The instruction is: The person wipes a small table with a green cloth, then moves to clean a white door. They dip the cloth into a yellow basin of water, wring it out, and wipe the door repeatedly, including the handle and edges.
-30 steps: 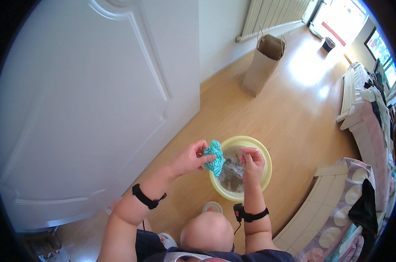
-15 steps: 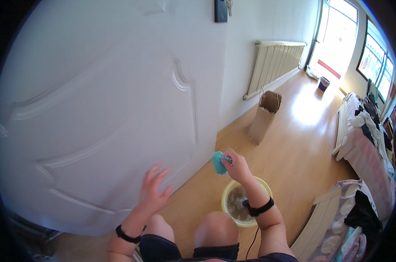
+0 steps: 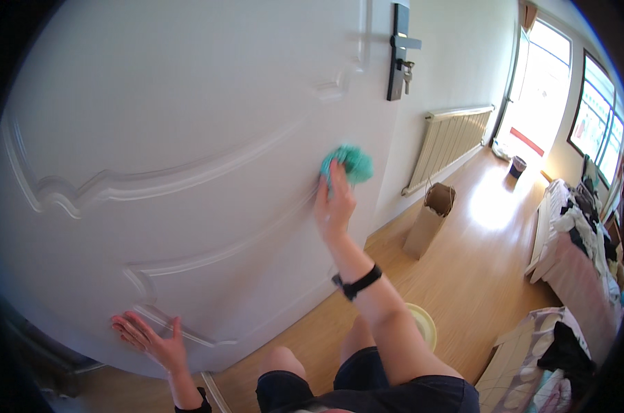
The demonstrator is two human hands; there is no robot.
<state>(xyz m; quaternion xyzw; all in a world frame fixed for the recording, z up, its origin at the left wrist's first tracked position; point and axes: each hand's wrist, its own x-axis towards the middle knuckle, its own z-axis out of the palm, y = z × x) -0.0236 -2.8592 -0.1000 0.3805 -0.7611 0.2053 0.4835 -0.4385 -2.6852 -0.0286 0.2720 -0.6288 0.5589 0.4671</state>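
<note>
A crumpled teal cloth (image 3: 354, 164) is pinched in my right hand (image 3: 336, 203), against or very close to the white panelled door (image 3: 208, 131) on its right part, below the handle. My right arm reaches up across my lap, a black band round its wrist. Low at the left, my left hand (image 3: 153, 344) holds nothing; its fingers are spread near the door's lower panel. Whether it touches the door I cannot tell. Behind my right forearm, most of a pale yellow basin (image 3: 425, 325) is hidden and only its right rim shows.
A dark door lock (image 3: 397, 55) has keys (image 3: 407, 76) hanging from it. Beyond the door's edge stand a brown paper bag (image 3: 422, 230) and a radiator (image 3: 453, 141). Beds with piled clothes (image 3: 577, 220) line the right side. A small dark bin (image 3: 517, 166) stands far off.
My right hand has moved from above the basin up and left to the door with the cloth. My left hand has dropped lower and further left. The view has shifted.
</note>
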